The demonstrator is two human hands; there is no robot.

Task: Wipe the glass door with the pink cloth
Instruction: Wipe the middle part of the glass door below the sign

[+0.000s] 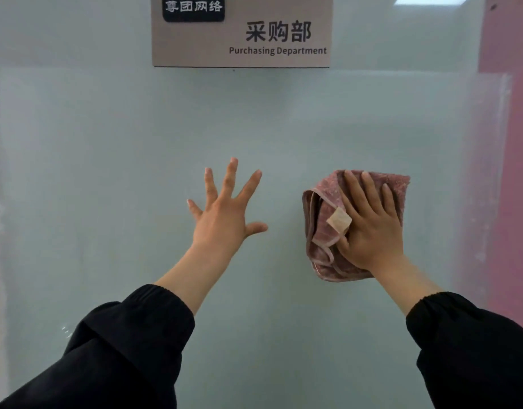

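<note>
- While the frosted, pale green glass door (106, 172) fills nearly the whole view, a strip of pink wall (520, 143) shows past its right edge
- Two black sleeves with gathered cuffs reach up from the bottom corners: the left sleeve (121, 349) from the lower left, the right sleeve (476, 349) from the lower right, both forearms bare above the cuffs
- At the top centre a beige sign (195, 48) is fixed to the door; it reads "Purchasing Department" under Chinese characters, with a black badge in its upper left corner
- Right of centre and well below the sign, the pink cloth (322, 246) lies folded into a thick pad against the glass, its hemmed edges showing along the left and bottom
- On that pad the right hand (372, 228) lies flat, palm down; its fingers (369, 190) are straight and only slightly apart, pointing up across the cloth, and the thumb rests on the folds at the left, so the hand presses the cloth to the door rather than gripping it
- Beside it, apart from the cloth, the left hand (222, 219) is raised palm toward the door and holds nothing; its fingers (229, 175) are straight and spread wide, thumb out to the right, and whether they touch the glass cannot be told
- Just left of the right hand, a small cream label (339, 220) sticks out from the cloth's hem
</note>
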